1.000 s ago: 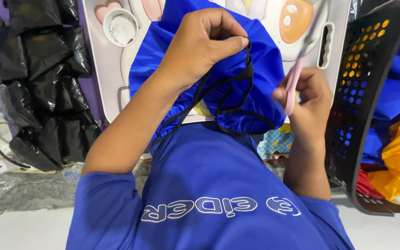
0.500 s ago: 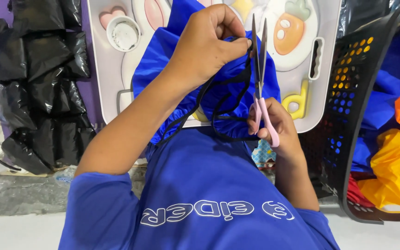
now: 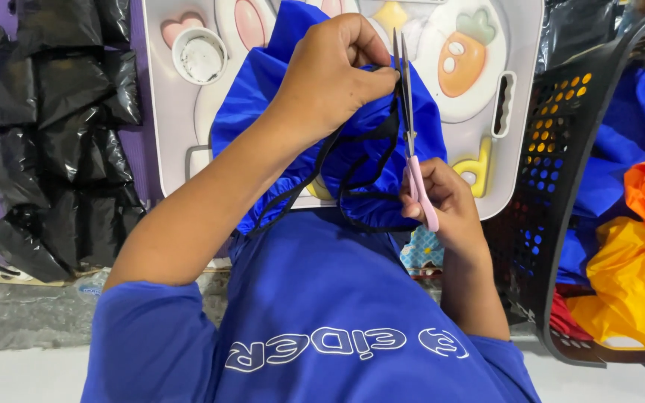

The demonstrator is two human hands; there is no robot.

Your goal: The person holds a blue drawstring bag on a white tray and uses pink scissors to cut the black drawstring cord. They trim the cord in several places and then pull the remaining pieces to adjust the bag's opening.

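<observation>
The left hand (image 3: 334,71) is closed in a tight pinch on the gathered top edge of a blue drawstring bag (image 3: 278,112), holding the bunched fabric and its black cord (image 3: 352,160) up in front of a white children's tray (image 3: 516,45) with raised carrot and heart shapes. The right hand (image 3: 442,205) is wrapped around the pink handles of a pair of scissors (image 3: 406,112), fingers shut on them, with the blades pointing straight up and their tips beside the left fingertips. The blades stand nearly together, only a thin slit showing between them, right next to the cord where it leaves the pinch. A second ago the right hand sat lower and farther right with the scissors angled away from the bag; half a second ago it had already lifted the blades upright near the cord, and now they stand closer to the left hand's grip. The left hand has kept its hold throughout. The bag hangs over the person's blue shirt, its lower gathers resting against the chest. To the left lie black plastic packets (image 3: 61,134); to the right a black perforated basket (image 3: 554,149) holds blue, orange and yellow fabric (image 3: 636,276).
</observation>
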